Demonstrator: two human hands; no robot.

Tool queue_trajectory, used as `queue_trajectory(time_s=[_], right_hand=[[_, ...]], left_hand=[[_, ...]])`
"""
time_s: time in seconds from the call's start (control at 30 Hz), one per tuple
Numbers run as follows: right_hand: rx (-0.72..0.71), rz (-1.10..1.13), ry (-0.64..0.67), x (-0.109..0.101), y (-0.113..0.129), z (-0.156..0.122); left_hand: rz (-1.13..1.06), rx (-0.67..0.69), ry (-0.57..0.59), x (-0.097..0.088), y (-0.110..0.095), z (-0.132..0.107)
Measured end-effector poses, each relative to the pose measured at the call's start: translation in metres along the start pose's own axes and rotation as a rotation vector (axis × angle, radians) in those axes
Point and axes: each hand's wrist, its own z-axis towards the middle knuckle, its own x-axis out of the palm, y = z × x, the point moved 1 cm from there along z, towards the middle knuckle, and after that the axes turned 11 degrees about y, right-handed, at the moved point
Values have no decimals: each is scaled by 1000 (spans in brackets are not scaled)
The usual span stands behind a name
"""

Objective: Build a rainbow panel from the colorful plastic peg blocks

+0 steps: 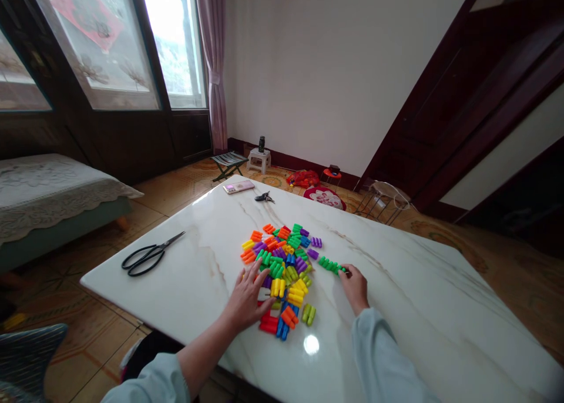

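Observation:
A pile of small plastic building pieces [296, 276] in many colours lies on the white marbled table [379, 338]. My left hand [250, 297] rests over the pile's left side with its fingers spread, near green and yellow pieces; whether the fingertips touch them I cannot tell. To the right of the pile, my right hand [353, 286] pinches the near end of a row of joined green plastic pieces [329, 265]. A purple piece [312, 254] lies just beyond that row's far end.
Black-handled scissors [152, 255] lie on the table's left side. Keys [264, 197] and a pink phone-like object [238, 186] sit near the far corner. On the floor beyond stand a folding stool [230, 162] and a white stool [259, 160].

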Motion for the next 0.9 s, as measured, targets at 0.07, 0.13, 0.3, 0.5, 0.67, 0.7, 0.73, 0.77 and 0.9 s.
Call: queue_trajectory(time_s=[0.07,0.13,0.3,0.5,0.67,0.7,0.73,0.77,0.9], right_hand=[[4,-22,12,-1,3,0],[-26,-89,18,-4,8,1],[-166,-353,75,-5,33,-2],[-140,-468,137,3,51,-2],[-123,-463,155,5,51,13],[-120,-463,156,5,51,18],[-116,-462,156,5,50,22],[-114,-462,158,5,49,27],[-112,-457,173,8,46,37]], left_hand=[[0,1,4,0,0,0],[0,6,0,0,1,0],[-2,10,-11,1,1,1],[9,3,0,1,1,0],[18,3,0,1,0,-1],[17,2,-1,0,0,-1],[15,1,-1,0,0,-1],[14,0,-1,0,0,-1],[17,-5,16,-1,0,0]])
